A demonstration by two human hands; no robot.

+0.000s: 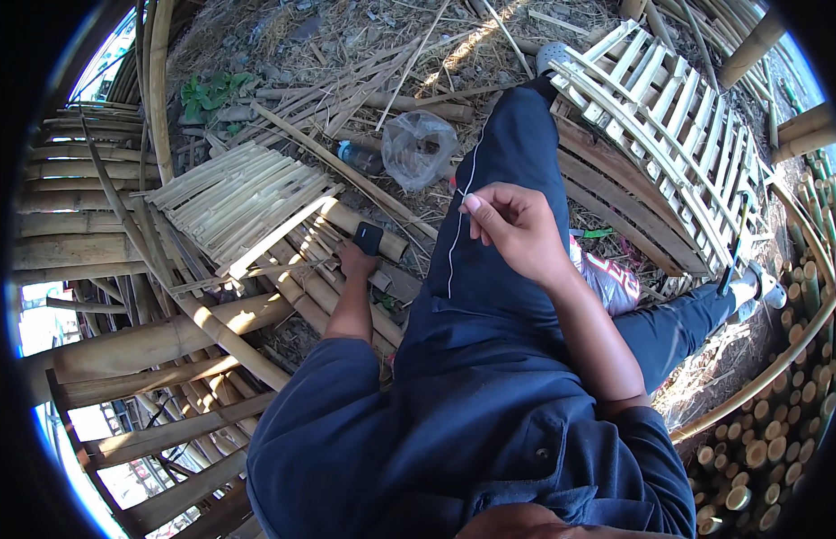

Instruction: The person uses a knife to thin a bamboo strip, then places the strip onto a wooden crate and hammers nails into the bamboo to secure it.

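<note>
Here, the right hand [520, 226] pinched a thin white cord [452, 254] between thumb and fingertip, lengths running both ways; the left hand [356, 260] touched a small black rectangular device [368, 238], its grip unclear.

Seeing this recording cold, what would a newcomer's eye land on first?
Likely the right hand near the centre, fingertips at a thin white cord lying along the dark trousers. Then the large pale slatted frame at upper right, and the smaller slatted panel at left, near the left hand and a small black device.
</note>
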